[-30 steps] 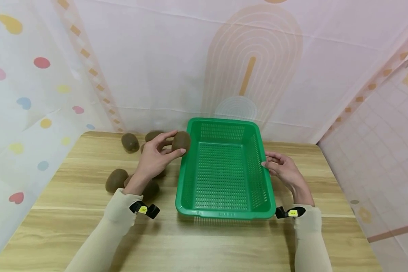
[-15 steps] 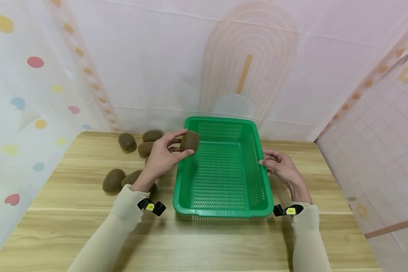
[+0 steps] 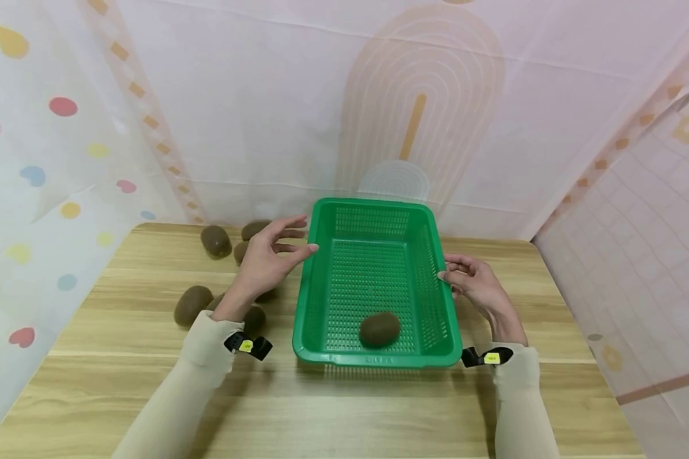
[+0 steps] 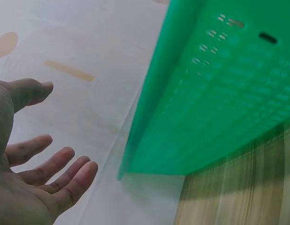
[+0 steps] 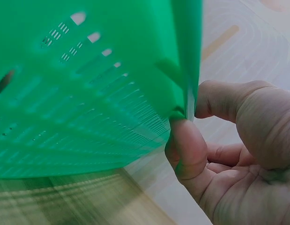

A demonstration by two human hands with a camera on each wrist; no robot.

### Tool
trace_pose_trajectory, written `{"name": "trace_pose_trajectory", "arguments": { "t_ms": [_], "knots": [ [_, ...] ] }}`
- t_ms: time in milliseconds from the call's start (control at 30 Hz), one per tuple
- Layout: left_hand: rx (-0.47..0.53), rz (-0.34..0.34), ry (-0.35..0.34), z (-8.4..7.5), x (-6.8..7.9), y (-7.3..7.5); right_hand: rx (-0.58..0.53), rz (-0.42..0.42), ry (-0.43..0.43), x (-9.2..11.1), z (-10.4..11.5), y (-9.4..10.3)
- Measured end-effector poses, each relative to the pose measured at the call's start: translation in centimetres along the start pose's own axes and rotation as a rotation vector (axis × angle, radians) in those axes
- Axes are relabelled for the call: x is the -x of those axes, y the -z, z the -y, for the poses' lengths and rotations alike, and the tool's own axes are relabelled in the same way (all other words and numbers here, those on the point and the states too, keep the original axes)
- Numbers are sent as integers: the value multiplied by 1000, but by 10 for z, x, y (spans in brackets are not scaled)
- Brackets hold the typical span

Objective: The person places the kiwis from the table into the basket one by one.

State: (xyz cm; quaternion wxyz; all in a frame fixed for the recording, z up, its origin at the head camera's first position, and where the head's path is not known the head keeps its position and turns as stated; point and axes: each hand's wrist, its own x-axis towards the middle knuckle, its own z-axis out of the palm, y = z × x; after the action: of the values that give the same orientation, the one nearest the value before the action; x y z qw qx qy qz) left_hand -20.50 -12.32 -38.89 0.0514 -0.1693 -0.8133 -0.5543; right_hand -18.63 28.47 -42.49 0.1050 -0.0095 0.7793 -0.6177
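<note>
A green plastic basket (image 3: 373, 287) with slotted walls stands in the middle of the wooden table. One brown kiwi (image 3: 379, 329) lies inside it, close to the near wall. My left hand (image 3: 266, 258) hovers by the basket's left rim with its fingers spread and nothing between them; the left wrist view shows the same bare palm (image 4: 37, 173). At the opposite side my right hand (image 3: 479, 287) pinches the right rim between thumb and fingers, which the right wrist view shows close up on the basket wall (image 5: 102, 93).
Several more kiwis lie on the table to the left, among them one at the back (image 3: 215, 241) and one nearer (image 3: 192, 306). Some are partly hidden behind my left hand and wrist. A patterned cloth wall (image 3: 264, 127) rises behind the table (image 3: 344, 414).
My left hand carried a kiwi over the basket's left rim and let it go. That kiwi now lies in the basket, and the hand has drawn back left. The right hand keeps its hold.
</note>
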Motion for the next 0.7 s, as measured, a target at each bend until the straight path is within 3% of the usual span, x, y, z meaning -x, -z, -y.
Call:
{"name": "trace_pose_trajectory", "arguments": {
  "t_ms": [233, 533, 700],
  "knots": [
    [-95, 13, -15, 7, 1, 11, -3, -4, -8, 2, -2, 4],
    [-303, 40, -9, 19, 9, 31, -13, -2, -7, 4, -2, 4],
    [-346, 46, -7, 28, 17, 43, -21, 8, -4, 4, 0, 3]
  ]
}}
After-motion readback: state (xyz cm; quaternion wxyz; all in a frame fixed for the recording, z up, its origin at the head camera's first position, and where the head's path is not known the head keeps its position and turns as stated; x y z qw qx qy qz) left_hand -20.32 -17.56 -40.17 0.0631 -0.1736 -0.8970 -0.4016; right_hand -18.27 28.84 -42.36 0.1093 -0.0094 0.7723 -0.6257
